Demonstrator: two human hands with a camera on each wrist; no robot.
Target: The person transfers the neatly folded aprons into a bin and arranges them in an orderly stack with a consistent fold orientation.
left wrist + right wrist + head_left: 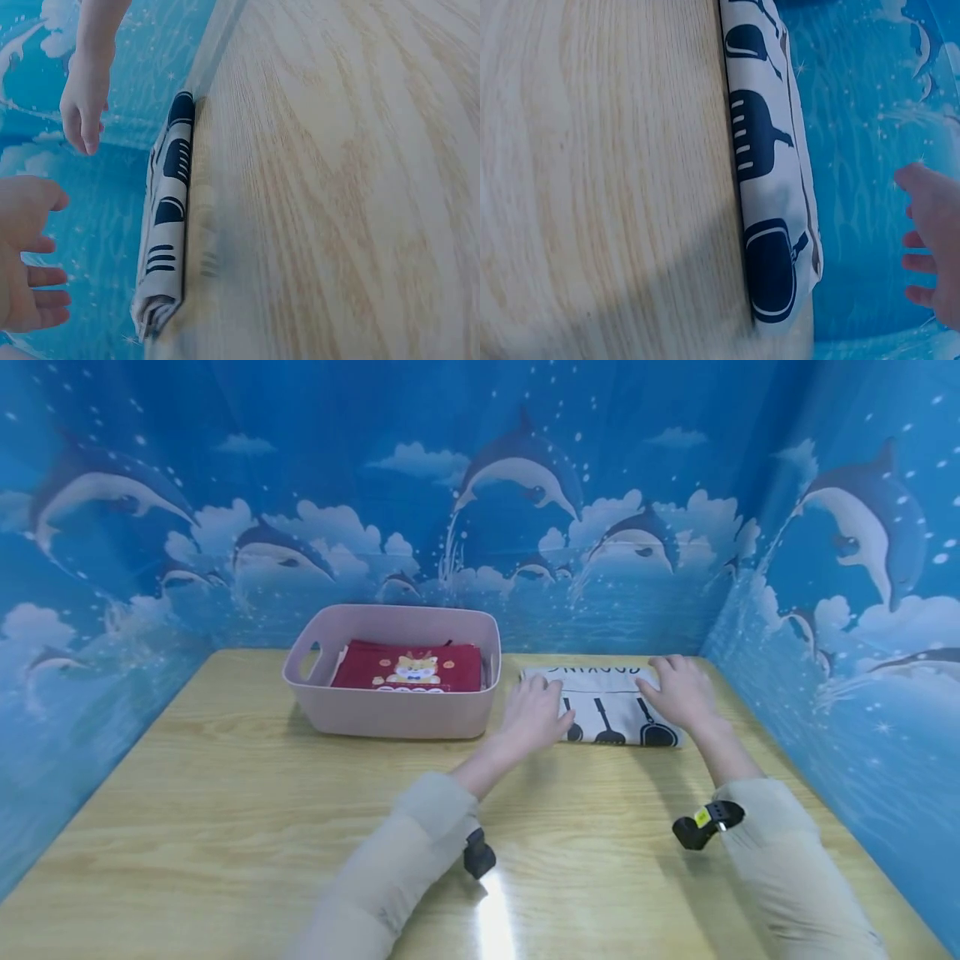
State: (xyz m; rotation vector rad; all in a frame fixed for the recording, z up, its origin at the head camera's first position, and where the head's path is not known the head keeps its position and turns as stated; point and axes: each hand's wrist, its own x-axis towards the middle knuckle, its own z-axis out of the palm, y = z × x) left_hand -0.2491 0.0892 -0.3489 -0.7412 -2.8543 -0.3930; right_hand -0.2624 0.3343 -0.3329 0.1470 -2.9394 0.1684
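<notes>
A folded white cloth (600,703) printed with black pans, spatulas and lettering lies flat near the back right of the table. In the head view my left hand (534,714) overlaps its left end, fingers spread and holding nothing. Over at the right end, my right hand (681,693) has its fingers relaxed, with nothing in its grasp. Both wrist views show the hands raised above the cloth, with a gap between them and it. The left wrist view shows the cloth's layered folds (161,311) at one end; in the right wrist view a pan print (771,270) faces the camera.
A pink plastic basket (390,717) with handle holes stands left of the cloth, with a folded red cloth (360,668) bearing a cartoon animal inside. Blue dolphin-print curtains (375,460) close off the back and sides of the wooden table (225,810).
</notes>
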